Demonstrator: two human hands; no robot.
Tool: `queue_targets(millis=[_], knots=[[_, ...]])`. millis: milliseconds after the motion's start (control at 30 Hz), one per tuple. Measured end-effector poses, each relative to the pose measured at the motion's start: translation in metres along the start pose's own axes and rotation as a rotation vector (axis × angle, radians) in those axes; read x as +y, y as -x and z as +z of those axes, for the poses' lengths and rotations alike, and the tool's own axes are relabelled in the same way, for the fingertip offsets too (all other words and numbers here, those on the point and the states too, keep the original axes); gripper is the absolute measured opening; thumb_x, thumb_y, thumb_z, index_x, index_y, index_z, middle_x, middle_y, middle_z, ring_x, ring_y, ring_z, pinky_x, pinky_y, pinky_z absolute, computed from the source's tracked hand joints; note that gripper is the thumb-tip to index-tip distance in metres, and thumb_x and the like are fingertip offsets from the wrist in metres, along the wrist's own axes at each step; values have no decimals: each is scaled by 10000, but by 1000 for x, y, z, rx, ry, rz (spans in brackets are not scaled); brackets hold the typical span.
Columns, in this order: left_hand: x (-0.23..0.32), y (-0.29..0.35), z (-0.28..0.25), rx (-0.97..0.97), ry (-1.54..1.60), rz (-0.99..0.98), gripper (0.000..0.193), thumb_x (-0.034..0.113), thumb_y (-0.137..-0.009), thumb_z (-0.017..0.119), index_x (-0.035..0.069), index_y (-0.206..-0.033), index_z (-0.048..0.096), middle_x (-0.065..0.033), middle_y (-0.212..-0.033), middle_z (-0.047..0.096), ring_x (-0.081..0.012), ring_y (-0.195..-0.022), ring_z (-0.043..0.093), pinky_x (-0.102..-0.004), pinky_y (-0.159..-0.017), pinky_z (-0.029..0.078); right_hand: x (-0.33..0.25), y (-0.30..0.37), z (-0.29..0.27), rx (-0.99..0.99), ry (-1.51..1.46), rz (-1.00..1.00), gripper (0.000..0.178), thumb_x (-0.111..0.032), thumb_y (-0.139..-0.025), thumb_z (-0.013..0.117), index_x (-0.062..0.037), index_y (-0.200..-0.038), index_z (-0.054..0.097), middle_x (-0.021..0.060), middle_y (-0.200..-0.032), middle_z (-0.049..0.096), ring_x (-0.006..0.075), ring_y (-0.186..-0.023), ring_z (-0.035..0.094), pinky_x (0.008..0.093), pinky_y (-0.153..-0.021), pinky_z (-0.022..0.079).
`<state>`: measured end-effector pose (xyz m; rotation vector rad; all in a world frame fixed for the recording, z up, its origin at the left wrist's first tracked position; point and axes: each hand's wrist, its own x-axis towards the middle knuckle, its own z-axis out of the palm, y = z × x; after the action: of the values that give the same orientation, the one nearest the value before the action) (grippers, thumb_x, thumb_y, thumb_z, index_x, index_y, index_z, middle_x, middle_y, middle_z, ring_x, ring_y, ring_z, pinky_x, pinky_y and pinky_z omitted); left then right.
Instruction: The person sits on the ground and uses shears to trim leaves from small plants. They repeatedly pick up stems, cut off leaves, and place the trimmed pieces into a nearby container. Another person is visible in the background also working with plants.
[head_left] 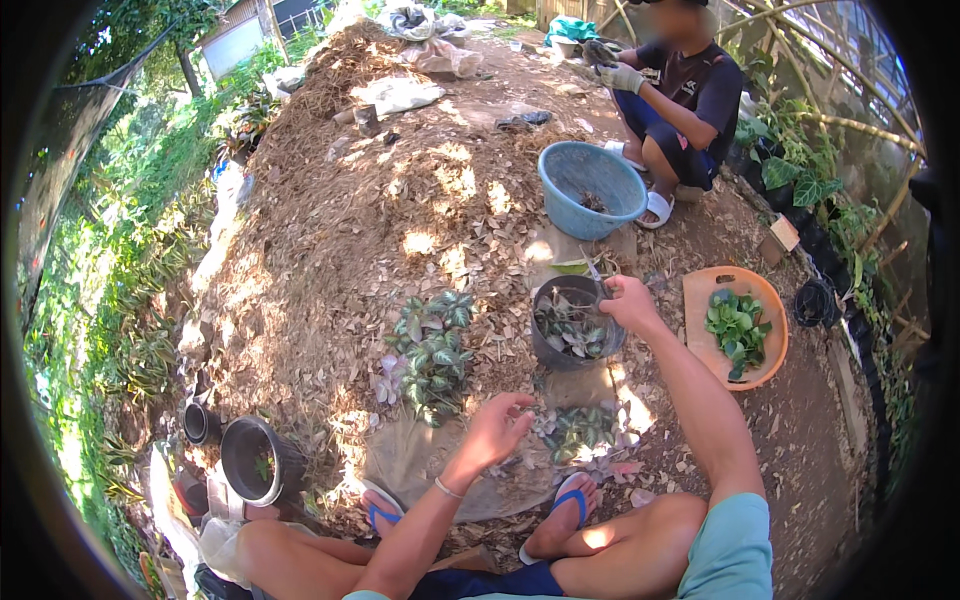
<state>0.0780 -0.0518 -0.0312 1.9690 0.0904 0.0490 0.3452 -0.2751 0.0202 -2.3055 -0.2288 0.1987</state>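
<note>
My right hand (628,304) is closed at the right rim of a black pot (548,350). A thin pale strip (594,271) sticks up beside its fingertips; whether the fingers grip this strip or the rim, I cannot tell. Inside the pot lie leafy cuttings (577,332) with silvery and dark leaves. My left hand (495,432) hovers empty with loosely curled, parted fingers, between two bunches of cuttings on the ground. The larger green-and-silver bunch (434,355) lies ahead and to its left. A smaller bunch (582,432) is just to its right.
An orange basket (697,310) with green leaves stands right of the pot. Beyond the pot is a blue tub (592,225), with a gloved person (700,100) squatting behind it. Black pots (283,470) stand at the left. Dry leaves cover the sloping soil (330,270).
</note>
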Motion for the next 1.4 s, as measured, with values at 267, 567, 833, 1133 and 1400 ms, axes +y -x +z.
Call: queue_targets(millis=[267, 567, 833, 1133, 1400], knots=[[42, -7, -23, 407, -127, 328, 281, 101, -918, 719, 71, -1198, 712, -135, -1268, 714, -302, -1132, 681, -398, -922, 549, -56, 44, -5, -578, -393, -50, 371, 19, -822, 711, 10, -1191, 677, 30, -915, 726, 87, -804, 645, 249, -719, 502], [65, 4, -41, 173, -37, 18, 289, 177, -945, 741, 11, -1182, 741, -155, -944, 782, -278, -830, 746, -383, -782, 571, -114, 89, 36, -919, -259, -219, 363, -1, -829, 710, -11, -1190, 671, 6, -874, 743, 56, -746, 602, 247, -668, 450], [29, 3, -52, 406, 463, -36, 210, 116, -995, 703, -2, -1163, 741, -73, -997, 791, -96, -890, 713, -258, -780, 551, -129, 103, 34, -549, -295, -389, 423, -75, -849, 750, -24, -1257, 644, 22, -925, 726, 69, -777, 610, 274, -714, 502], [41, 9, -88, 754, 569, 165, 189, 77, -980, 730, 17, -1158, 742, -36, -1088, 730, -86, -959, 678, -235, -811, 559, -153, 139, 26, -698, -388, -318, 402, -131, -867, 824, -14, -1224, 681, -2, -933, 728, 65, -818, 625, 257, -758, 516], [51, 19, -110, 833, 598, 148, 192, 56, -970, 737, 17, -1157, 752, -24, -1071, 727, -88, -940, 662, -244, -788, 556, -179, 166, 7, -678, -80, -599, 560, -257, -770, 819, -35, -1273, 713, 97, -907, 764, 162, -812, 704, 319, -836, 564]])
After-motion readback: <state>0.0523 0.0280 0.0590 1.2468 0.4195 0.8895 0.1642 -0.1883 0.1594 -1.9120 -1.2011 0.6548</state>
